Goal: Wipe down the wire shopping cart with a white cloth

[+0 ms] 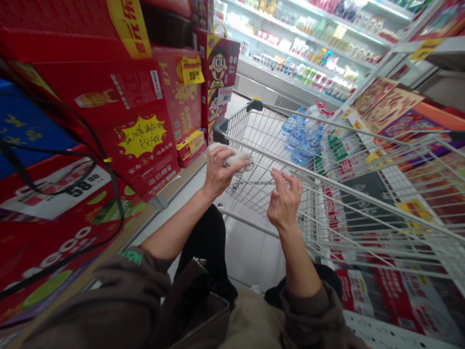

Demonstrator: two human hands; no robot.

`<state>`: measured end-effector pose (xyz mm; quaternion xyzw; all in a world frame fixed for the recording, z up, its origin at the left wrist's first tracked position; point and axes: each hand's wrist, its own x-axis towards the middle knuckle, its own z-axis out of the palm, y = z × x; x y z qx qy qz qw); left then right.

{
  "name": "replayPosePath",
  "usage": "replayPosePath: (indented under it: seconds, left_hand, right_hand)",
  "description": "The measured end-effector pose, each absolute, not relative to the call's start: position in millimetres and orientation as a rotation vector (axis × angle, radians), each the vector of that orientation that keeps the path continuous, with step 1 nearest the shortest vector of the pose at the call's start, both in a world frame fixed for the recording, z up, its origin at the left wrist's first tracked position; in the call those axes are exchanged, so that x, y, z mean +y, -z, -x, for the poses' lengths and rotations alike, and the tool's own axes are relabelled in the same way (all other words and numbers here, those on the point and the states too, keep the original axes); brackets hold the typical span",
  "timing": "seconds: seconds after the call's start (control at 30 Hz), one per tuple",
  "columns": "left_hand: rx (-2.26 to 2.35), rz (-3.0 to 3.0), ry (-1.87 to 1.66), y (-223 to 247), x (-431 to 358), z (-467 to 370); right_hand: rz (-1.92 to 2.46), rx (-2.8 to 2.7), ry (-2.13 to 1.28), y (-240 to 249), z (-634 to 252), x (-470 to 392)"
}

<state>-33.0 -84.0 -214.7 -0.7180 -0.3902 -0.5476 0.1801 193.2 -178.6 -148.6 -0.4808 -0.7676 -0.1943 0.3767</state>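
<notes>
A wire shopping cart [250, 194] stands in front of me, its long upper rail running from centre left to the lower right. My left hand [220, 169] grips a pale, crumpled cloth [238, 159] near the cart's left corner, fingers bent over it. To the right, my right hand [285, 196] is raised beside the cart's wire side, fingers apart and slightly curled, with nothing in it. The cloth's lower part is partly covered by my left hand.
Stacked red boxes [138, 111] with yellow price signs line the left side. Packs of bottled water [303, 140] stand beyond the cart. Boxed goods [395, 106] fill the right shelves. A lit refrigerated shelf [308, 39] spans the back.
</notes>
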Motion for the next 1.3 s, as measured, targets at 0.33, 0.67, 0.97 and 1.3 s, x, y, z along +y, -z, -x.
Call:
replayPosePath:
  seconds: [0.33,0.67,0.97,1.3]
  left_hand:
    - [-0.951,1.972,1.548,216,-83,39]
    - [-1.134,2.008,1.579,237,-95,24]
    - [-0.948,2.023,1.654,231,-96,-4]
    - [-0.902,2.004,1.641,209,-99,-24]
  right_hand:
    - [1.198,-1.933,0.468,149,-191,-175]
    - [1.213,-2.004,0.492,141,-196,-180]
    - [1.192,-2.104,0.450,136,-209,-187]
    - [1.112,-1.938,0.540,131,-223,-192]
